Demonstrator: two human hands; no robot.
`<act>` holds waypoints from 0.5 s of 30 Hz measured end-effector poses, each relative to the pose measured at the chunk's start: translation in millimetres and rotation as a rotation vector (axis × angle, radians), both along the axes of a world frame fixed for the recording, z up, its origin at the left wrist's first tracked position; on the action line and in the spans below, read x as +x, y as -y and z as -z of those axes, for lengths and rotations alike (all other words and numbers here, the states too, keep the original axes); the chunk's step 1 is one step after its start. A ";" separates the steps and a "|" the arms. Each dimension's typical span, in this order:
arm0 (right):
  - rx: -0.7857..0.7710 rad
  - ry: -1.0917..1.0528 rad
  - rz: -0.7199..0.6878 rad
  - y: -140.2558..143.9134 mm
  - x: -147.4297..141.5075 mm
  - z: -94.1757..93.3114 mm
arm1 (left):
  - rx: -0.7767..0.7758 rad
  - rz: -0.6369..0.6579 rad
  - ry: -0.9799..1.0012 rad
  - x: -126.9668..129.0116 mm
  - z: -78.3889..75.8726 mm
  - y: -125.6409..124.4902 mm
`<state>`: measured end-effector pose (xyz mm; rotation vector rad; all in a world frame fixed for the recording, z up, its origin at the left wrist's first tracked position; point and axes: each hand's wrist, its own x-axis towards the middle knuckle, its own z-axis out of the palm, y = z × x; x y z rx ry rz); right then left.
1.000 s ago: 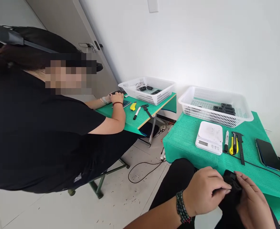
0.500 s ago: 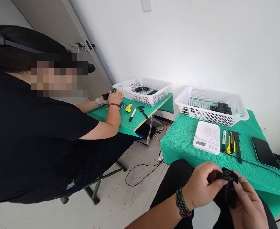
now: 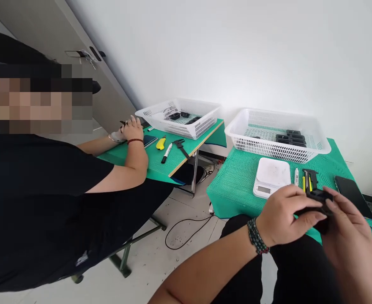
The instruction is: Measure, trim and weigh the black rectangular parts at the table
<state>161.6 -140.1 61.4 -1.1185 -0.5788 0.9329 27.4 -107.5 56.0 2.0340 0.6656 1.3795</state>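
Observation:
Between my two hands is a small black plastic part (image 3: 321,197), partly hidden by my fingers. My left hand (image 3: 289,215), below a beaded bracelet, grips it from the left with the fingers over it and the thumb beneath. My right hand (image 3: 351,228) wraps round its right side, thumb on its near face. Behind the part on the green cloth lie a yellow utility knife (image 3: 303,183), a black caliper (image 3: 313,179) and a white marker (image 3: 296,176). A white digital scale (image 3: 272,174) sits left of them, its front right corner covered by my left hand.
A white basket (image 3: 265,147) with several black parts stands on my green-covered table (image 3: 227,181). A phone (image 3: 351,192) lies at the right. To the left, a co-worker (image 3: 40,202) holds something dark at another table with a similar basket (image 3: 176,128). A cable (image 3: 167,240) loops on the floor.
Both my hands have risen with the black part, which has turned. They now cover part of the knife and caliper. The view has shifted right; the co-worker's hands have moved together.

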 end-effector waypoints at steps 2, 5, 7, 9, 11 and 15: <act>0.045 0.030 0.055 -13.4 -5.9 3.4 | -0.047 -0.021 0.074 3.6 5.4 -12.5; 0.000 -0.008 0.077 -20.6 -16.0 28.3 | -0.216 -0.122 0.144 5.9 24.4 -11.1; -0.056 0.000 0.051 -18.3 -19.3 48.6 | -0.376 -0.180 0.094 4.6 35.9 -2.5; -0.103 0.016 0.046 -13.8 -20.1 62.4 | -0.488 -0.204 -0.014 1.9 41.4 5.1; -0.121 0.012 0.035 -10.1 -21.0 66.1 | -0.540 -0.227 -0.119 -0.7 41.2 7.7; -0.071 -0.015 0.029 -6.9 -27.2 54.5 | -0.518 -0.259 -0.279 -4.4 37.0 0.9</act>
